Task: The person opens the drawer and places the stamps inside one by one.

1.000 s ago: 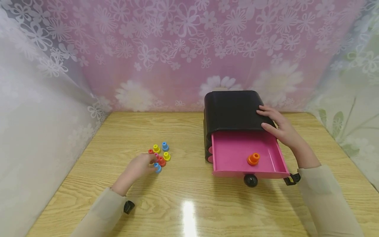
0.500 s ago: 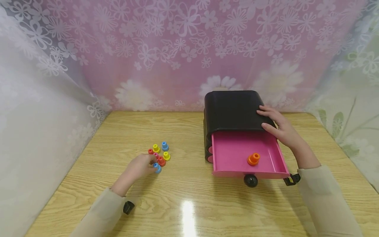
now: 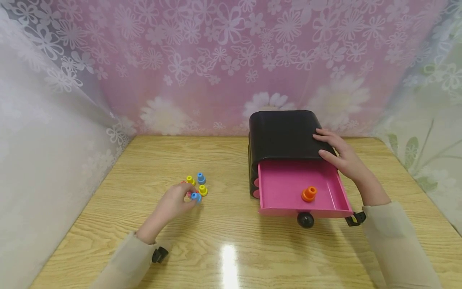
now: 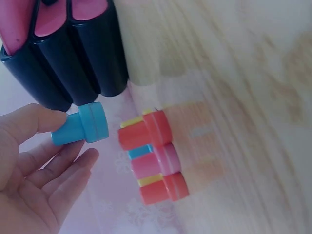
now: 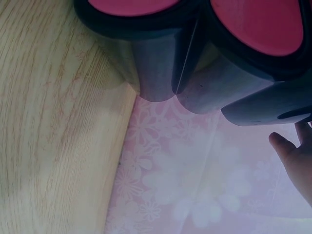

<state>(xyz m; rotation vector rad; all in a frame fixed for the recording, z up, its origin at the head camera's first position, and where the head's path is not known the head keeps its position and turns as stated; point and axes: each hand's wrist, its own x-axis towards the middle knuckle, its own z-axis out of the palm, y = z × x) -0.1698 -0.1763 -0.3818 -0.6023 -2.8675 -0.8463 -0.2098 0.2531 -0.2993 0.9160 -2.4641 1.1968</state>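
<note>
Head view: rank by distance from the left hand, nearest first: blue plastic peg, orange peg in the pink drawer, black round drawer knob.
1. Blue plastic peg: pinched at the fingertips of the left hand.
2. Black round drawer knob: to the right, on the front of the pink drawer.
3. Orange peg: inside the drawer; close to the knob's distance, so ranks 2 and 3 are loose.

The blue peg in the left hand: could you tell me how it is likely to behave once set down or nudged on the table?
The blue peg looks like moulded plastic, so probably stiff and light. The left hand pinches it by the narrow stem; its wider flanged base suggests it would stand steadily, as the yellow pegs do. On its side it might roll in a curve on the glossy wooden table.
</note>
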